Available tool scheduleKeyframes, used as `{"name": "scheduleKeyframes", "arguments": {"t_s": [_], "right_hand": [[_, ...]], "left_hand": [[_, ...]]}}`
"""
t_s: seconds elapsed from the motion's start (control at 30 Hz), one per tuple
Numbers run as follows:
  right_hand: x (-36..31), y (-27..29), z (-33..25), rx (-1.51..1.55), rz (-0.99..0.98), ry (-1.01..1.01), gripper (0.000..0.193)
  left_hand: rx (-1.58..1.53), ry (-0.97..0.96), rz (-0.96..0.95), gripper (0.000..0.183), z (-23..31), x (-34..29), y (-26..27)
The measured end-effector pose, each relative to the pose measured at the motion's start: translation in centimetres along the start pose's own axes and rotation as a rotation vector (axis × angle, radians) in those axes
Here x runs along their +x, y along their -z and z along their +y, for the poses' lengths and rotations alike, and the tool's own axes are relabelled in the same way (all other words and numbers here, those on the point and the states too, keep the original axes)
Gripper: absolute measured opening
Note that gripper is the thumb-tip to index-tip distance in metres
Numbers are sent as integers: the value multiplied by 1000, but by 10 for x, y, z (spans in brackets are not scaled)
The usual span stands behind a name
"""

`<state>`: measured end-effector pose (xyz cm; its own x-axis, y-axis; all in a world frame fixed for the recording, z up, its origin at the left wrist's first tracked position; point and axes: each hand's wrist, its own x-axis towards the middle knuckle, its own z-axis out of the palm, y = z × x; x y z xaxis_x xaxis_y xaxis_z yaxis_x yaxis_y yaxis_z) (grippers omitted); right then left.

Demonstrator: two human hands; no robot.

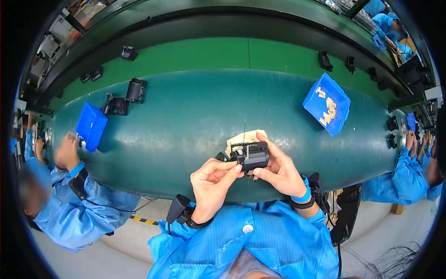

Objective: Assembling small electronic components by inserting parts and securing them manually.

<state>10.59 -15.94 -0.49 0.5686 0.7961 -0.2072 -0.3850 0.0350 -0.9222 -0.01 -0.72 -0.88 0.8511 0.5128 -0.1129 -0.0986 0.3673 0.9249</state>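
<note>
This is a factory assembly workshop, shown by the long, smooth green worktop point(186, 102), the open blue plastic bin point(96, 129) at left, a blue-coated worker point(95, 209) at near left and, though blurred, apparently more blue-clad workers point(382, 22) at far right.

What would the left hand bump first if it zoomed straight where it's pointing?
The left hand would meet the black plastic part first; it seems to be touching it now. The right hand looks next, though depth is unclear.
</note>
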Motion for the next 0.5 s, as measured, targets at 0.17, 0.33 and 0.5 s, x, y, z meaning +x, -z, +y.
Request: {"name": "scheduleKeyframes", "arguments": {"t_s": [0.17, 0.33, 0.5], "right_hand": [[2, 6, 3, 35, -29, -21, 69], [4, 4, 2, 37, -42, -33, 67], [3, 5, 1, 34, -48, -28, 67]], "left_hand": [[10, 89, -27, 25, 6, 4, -1], [117, 72, -54, 39, 13, 8, -2], [111, 86, -90, 36, 7, 8, 5]]}}
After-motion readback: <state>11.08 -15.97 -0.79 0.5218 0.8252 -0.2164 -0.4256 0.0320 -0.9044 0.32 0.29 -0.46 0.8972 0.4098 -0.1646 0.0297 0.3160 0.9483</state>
